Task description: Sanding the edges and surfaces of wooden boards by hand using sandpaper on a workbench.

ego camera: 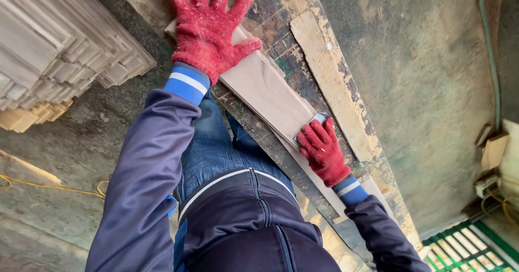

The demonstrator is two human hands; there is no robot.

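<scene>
A long pale wooden plank (270,91) lies along a stained, worn workbench (281,12). My left hand (208,26), in a red knitted glove, presses flat on the plank's far part with fingers spread. My right hand (323,150), also in a red glove, is closed around a small grey tool (318,119), possibly a scraper or sanding block, that rests on the plank nearer to me. My dark blue sleeves and jeans fill the lower middle of the view.
A stack of pale wooden slats (59,39) stands at the left. A second rough board (332,83) lies on the bench beyond the plank. A yellow cord (48,185) runs over the concrete floor; a green hose (489,45) and green grate (470,245) sit at the right.
</scene>
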